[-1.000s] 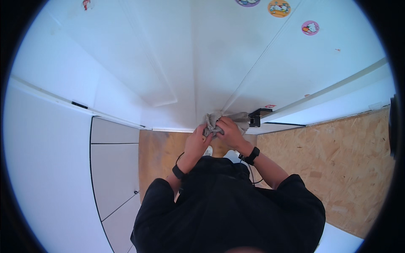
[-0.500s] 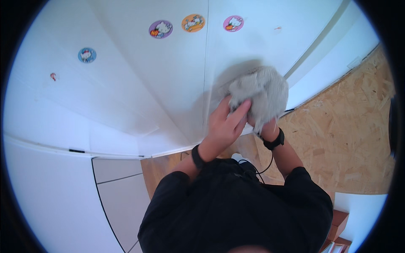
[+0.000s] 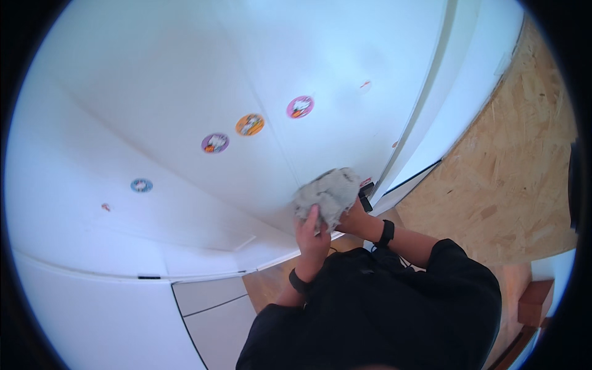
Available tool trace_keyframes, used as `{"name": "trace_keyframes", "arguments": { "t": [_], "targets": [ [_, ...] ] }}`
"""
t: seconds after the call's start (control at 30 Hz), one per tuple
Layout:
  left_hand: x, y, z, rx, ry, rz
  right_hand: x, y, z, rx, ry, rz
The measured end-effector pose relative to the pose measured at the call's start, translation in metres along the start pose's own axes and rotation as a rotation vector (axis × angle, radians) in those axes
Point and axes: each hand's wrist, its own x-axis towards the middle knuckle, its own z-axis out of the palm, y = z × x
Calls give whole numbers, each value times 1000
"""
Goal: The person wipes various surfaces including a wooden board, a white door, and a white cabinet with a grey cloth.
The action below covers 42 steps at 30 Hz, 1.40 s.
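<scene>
A bunched grey cloth (image 3: pixel 327 196) with a shaggy, fraying edge is held in front of the white door (image 3: pixel 185 92). My left hand (image 3: pixel 313 237) grips its near left side, with fingers pressed on the fabric. My right hand (image 3: pixel 356 221) holds the cloth from the right and beneath; most of its fingers are hidden by the folds. Just right of the cloth, a dark fitting (image 3: pixel 366 196) with a small red patch shows at the door's edge.
Round cartoon stickers, among them a pink one (image 3: pixel 300 107) and an orange one (image 3: pixel 250 124), dot the door. A chipboard panel (image 3: pixel 493 185) stands on the right, and a reddish-brown box (image 3: pixel 535 302) lies at the lower right. Grey drawer-like panels (image 3: pixel 213 302) are at lower left.
The view has turned and shifted, so the stickers sit lower. Both hands and the cloth now appear lower and further left, nearer my body. The dark fitting has come into sight.
</scene>
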Motion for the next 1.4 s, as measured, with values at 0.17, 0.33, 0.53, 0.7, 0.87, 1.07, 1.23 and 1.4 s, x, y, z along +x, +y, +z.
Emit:
{"name": "trace_keyframes", "arguments": {
  "t": [0.17,0.33,0.53,0.7,0.87,1.07,1.23,1.4],
  "targets": [
    [39,11,2,-83,302,24,32,-8,-15,-135,-103,-37],
    [92,44,28,-219,66,197,40,14,-53,-325,281,-31],
    [131,89,76,-351,-190,242,48,35,-114,-295,551,58],
    [128,109,98,-318,-244,175,46,49,-148,-213,600,30],
    [93,98,108,-172,-312,164,16,62,-141,-95,469,85],
    [26,75,132,-119,-369,-37,-40,88,-116,48,302,183],
    [-2,74,134,22,-403,-101,-58,91,-114,128,163,293],
    [24,86,131,92,-225,35,-36,91,-122,104,172,133]
  ]
}}
